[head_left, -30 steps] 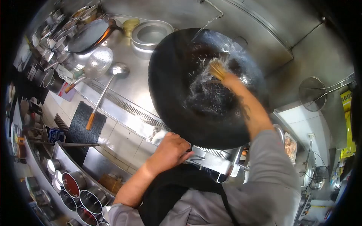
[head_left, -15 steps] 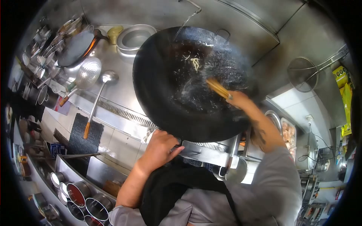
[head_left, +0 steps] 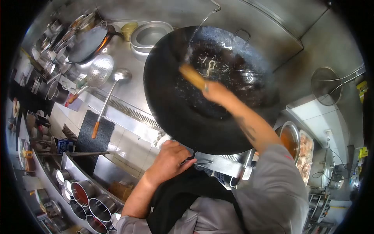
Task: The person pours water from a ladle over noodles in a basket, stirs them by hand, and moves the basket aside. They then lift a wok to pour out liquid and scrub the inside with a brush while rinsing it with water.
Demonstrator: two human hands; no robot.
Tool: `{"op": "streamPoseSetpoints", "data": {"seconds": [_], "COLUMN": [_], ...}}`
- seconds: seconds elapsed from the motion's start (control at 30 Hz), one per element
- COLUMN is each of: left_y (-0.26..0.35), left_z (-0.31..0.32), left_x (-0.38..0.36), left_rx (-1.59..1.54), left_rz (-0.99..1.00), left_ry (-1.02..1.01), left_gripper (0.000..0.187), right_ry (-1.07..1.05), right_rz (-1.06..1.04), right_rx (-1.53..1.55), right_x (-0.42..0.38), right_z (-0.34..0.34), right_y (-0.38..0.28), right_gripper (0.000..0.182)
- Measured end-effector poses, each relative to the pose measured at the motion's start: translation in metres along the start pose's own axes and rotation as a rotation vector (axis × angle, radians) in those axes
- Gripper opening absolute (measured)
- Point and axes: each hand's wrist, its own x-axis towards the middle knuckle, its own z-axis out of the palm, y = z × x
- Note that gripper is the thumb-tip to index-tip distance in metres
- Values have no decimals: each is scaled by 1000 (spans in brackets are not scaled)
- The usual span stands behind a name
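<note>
My right hand (head_left: pixel 216 93) is closed round a bamboo wok brush (head_left: pixel 190 75), its bristle end over the left part of the wok's inside. The large black wok (head_left: pixel 218 134) holds shallow water with pale strands like noodles (head_left: pixel 210 67) and small white bits. At the near rim, my left hand (head_left: pixel 170 159) is curled at the wok's handle, a white cloth (head_left: pixel 159 139) showing beside the fingers. Its grip is partly hidden. From a thin tap (head_left: pixel 215 7), water runs into the wok at the far side.
Left on the steel counter lie a ladle (head_left: pixel 122 75), a perforated skimmer (head_left: pixel 100 71) and a metal basin (head_left: pixel 152 36). A round pan (head_left: pixel 88 45) sits behind them near a flame. Right stand a bowl of orange liquid (head_left: pixel 288 141) and a tray of meat pieces (head_left: pixel 305 158). A strainer (head_left: pixel 326 85) hangs above.
My right hand has swept the brush leftward across the wok. The noodle-like strands have shifted slightly. The whole view has moved a little; my left hand stays at the near rim.
</note>
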Motion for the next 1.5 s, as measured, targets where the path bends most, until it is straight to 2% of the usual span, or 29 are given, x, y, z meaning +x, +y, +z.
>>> {"op": "streamPoseSetpoints", "data": {"seconds": [0.07, 0.13, 0.2, 0.27, 0.33, 0.4, 0.47, 0.5, 0.6, 0.67, 0.73, 0.8, 0.87, 0.93, 1.0, 1.03, 1.07, 1.13, 1.2, 1.27, 1.33, 1.37, 1.4, 1.43, 1.5], "left_y": [-2, -2, -3, -3, -3, -7, -8, -7, -6, -6, -4, -9, -7, -9, -9, -9, -10, -7, -9, -12, -13, -12, -10, -9, -7], "left_z": [0, 0, 1, 0, 2, 3, -1, -1, -3, -4, 3, 3, -3, -6, -7, -6, -4, -2, -4, -2, -3, -2, -1, -1, -3], "left_x": [0, -2, -2, -1, -1, -1, 0, -1, 1, 2, -2, -3, -3, 0, 0, 1, 0, -3, -3, -3, -2, -1, -2, -1, -1], "left_rx": [-10, -13, -6, 20, 23, 13, 14, 8, 13, 25, 9, 6, 9, 11, 8, 10, 12, 11, 10, 18, 29, 30, 29, 30, 33], "left_rz": [8, 15, 22, 36, 40, 45, 50, 42, 46, 46, 41, 47, 33, 35, 45, 49, 50, 39, 44, 64, 71, 73, 74, 71, 64], "left_ry": [13, 15, 24, 17, 15, 20, 26, 27, 10, 4, 8, 26, -19, -14, 4, 4, 6, 10, -4, 12, 19, 16, 11, 5, -4], "left_gripper": [18, 18, 18, 18, 18, 18, 18, 18, 17, 18, 18, 20, 18, 18, 18, 18, 18, 19, 20, 20, 21, 21, 21, 20, 18], "right_ry": [21, -234, -154, -108, -19, -50, -46, -135, -132, -10, 105, 37, 12, -113, -12, -6, 45, -14, 0, -96, -58, 27, 84, 142, 38], "right_rz": [-89, 72, 105, 217, 189, 266, 93, 154, 243, 225, 300, 312, 215, 184, 154, 193, 194, 301, 235, 141, 128, 126, 169, 217, 291], "right_rx": [-196, -301, -420, -416, -180, -107, -252, -265, -405, -416, -170, -128, -258, -321, -394, -363, -302, 3, -165, -331, -364, -319, -339, -198, 48], "right_x": [-71, -104, -77, -9, 35, 15, -37, -72, -55, 10, 45, 36, -13, -52, -19, 9, 36, 63, 43, 8, 13, 40, 59, 78, 83], "right_z": [9, -25, -37, -45, -53, -29, -8, -35, -57, -58, -56, -19, -4, -36, -33, -44, -50, -47, -18, -7, -27, -32, -49, -56, -43], "right_y": [5, 10, 51, 65, 64, 49, 69, 41, 105, 136, 114, 91, 71, 41, 80, 77, 71, 53, 32, 27, 37, 55, 44, 39, 21], "right_gripper": [39, 43, 40, 38, 30, 33, 35, 36, 37, 40, 39, 39, 40, 44, 40, 37, 36, 37, 40, 48, 46, 40, 33, 29, 28]}}
